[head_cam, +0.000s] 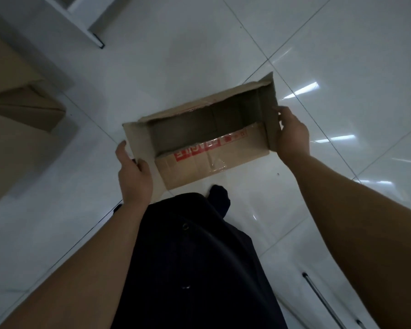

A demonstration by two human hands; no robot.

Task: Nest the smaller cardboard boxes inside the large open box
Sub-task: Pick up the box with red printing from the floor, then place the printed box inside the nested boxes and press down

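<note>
Head view, looking straight down. An oblong brown corrugated cardboard box [199, 136] with its top open is held between both hands above a glossy white tiled floor [199, 55]; whether its base touches the floor cannot be told. Its interior is dark, matte and empty as far as the shadow lets one see. The near long flap [211, 162] folds outward toward the person, creased and wrinkled, carrying clear shiny tape and a red strip printed with white letters. The left hand [134, 176] grips the left short end flap, thumb on top, fingers curled beneath the edge. The right hand [293, 136] clasps the right short end flap [269, 110], which stands tilted up, fingertips pressed on its outer face. Bare forearms reach in from both lower corners. Dark trousers [192, 269] and a dark sock-clad foot [220, 198] sit just below the box. At far left, larger brown cardboard boxes [17, 110] lie blurred, smooth-sided. Thin grey grout lines cross the floor diagonally, with bright light reflections at right.
</note>
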